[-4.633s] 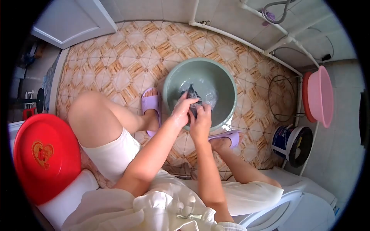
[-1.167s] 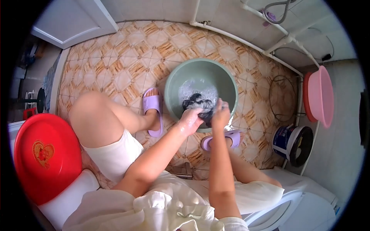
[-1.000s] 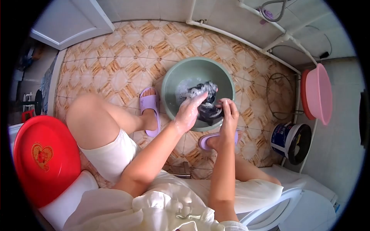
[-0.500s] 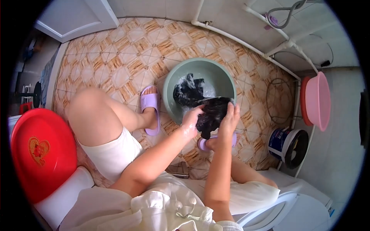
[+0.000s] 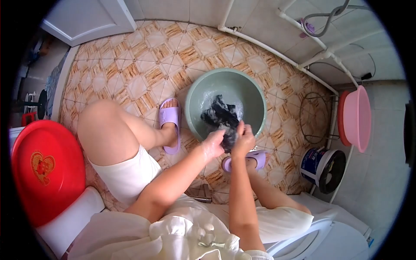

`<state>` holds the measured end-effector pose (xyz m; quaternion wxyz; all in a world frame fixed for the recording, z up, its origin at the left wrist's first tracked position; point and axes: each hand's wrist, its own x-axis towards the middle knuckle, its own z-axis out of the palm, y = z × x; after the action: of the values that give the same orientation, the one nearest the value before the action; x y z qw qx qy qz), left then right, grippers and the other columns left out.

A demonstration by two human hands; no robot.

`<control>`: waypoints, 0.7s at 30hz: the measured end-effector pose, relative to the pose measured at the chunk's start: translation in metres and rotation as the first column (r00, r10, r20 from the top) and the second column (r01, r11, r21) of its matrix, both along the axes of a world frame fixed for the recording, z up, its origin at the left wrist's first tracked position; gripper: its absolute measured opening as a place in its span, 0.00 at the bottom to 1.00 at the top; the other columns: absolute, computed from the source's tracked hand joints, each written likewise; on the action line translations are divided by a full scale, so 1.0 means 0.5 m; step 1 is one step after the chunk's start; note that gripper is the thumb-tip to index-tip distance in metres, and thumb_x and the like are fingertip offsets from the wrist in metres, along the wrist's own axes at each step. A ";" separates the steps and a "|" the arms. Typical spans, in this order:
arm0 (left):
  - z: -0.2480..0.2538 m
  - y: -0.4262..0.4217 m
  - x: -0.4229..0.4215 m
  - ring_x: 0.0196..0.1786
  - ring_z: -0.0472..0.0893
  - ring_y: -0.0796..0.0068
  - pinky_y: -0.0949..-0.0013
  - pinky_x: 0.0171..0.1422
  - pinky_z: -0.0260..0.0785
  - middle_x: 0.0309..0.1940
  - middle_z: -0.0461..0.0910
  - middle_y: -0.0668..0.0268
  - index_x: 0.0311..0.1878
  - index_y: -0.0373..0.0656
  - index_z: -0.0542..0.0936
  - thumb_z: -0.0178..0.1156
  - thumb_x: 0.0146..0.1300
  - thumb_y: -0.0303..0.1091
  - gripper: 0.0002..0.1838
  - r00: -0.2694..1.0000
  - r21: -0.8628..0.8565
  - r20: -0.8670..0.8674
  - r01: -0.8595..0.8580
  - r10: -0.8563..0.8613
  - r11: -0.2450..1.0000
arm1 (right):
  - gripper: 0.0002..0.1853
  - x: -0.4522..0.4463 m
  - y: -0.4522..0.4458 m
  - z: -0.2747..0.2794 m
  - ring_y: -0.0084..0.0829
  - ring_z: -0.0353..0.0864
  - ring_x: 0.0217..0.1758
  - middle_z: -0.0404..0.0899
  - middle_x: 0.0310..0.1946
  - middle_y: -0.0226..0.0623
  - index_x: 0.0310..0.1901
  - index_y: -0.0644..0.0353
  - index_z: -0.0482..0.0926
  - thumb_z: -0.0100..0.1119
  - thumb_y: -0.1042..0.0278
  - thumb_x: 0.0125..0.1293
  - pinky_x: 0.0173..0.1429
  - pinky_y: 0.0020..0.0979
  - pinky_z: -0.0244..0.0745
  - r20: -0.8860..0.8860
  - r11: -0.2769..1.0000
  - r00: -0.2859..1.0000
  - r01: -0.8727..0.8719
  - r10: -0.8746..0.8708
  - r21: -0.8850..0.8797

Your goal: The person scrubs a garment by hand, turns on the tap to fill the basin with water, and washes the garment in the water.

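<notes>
A wet black cloth garment (image 5: 221,113) with white suds on it lies partly in a grey-green basin (image 5: 190,117) on the floor. Its near end is bunched up over the basin's front rim, between my two hands. My left hand (image 5: 213,144), wet with suds, grips the cloth from the left. On the other side, my right hand (image 5: 244,141) is closed on the same cloth, its fingers curled and slightly blurred. Soapy water shows on the basin's bottom. What kind of garment it is, I cannot make out.
Lilac slippers (image 5: 170,119) are on my feet, either side of the basin's near edge. A red basin (image 5: 65,173) stands at the left. At the right are a pink basin (image 5: 358,117), a paint bucket (image 5: 314,167) and a toilet (image 5: 318,234). White pipes (image 5: 264,47) run along the wall.
My right hand has moved left and in toward my left hand. The spread cloth between them is now bunched together, and the part in the basin has shifted toward me.
</notes>
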<state>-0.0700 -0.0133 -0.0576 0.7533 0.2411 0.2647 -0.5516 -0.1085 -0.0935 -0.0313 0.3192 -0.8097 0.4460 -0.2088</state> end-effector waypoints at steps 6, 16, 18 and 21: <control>-0.073 0.019 0.014 0.43 0.77 0.71 0.67 0.54 0.69 0.39 0.77 0.64 0.43 0.40 0.74 0.48 0.66 0.36 0.11 0.996 -0.259 0.040 -0.062 0.075 0.964 | 0.16 0.011 0.069 0.015 0.46 0.73 0.23 0.72 0.19 0.50 0.24 0.63 0.77 0.56 0.58 0.60 0.31 0.38 0.68 0.224 0.981 0.955 -0.183 0.192 -0.062; 0.100 -0.021 0.022 0.53 0.73 0.73 0.68 0.61 0.63 0.49 0.76 0.66 0.55 0.41 0.71 0.53 0.65 0.42 0.20 0.956 0.008 0.266 -0.134 0.127 0.991 | 0.14 -0.014 0.013 0.027 0.41 0.80 0.42 0.79 0.33 0.54 0.43 0.67 0.76 0.54 0.64 0.64 0.47 0.34 0.72 0.281 0.769 0.955 -0.109 -0.095 0.630; 0.056 -0.008 0.033 0.51 0.74 0.72 0.68 0.59 0.65 0.48 0.76 0.65 0.55 0.44 0.71 0.53 0.63 0.51 0.24 0.972 0.003 0.198 -0.130 0.127 0.992 | 0.10 -0.001 0.046 0.022 0.50 0.77 0.38 0.78 0.31 0.55 0.37 0.65 0.75 0.54 0.66 0.62 0.41 0.41 0.72 0.043 0.957 0.991 -0.135 0.129 0.258; 0.062 0.031 0.070 0.44 0.78 0.65 0.63 0.52 0.69 0.42 0.78 0.59 0.46 0.42 0.74 0.54 0.57 0.49 0.21 0.987 0.117 0.155 0.022 -0.041 0.993 | 0.08 0.014 0.114 0.038 0.51 0.75 0.32 0.75 0.25 0.47 0.29 0.63 0.74 0.55 0.67 0.60 0.36 0.45 0.68 0.105 0.962 0.962 -0.236 0.251 -0.138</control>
<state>-0.0349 0.0022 -0.0267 0.7478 0.3311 0.2321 -0.5265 -0.1017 -0.0363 -0.0123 0.3180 -0.8626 0.3085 -0.2442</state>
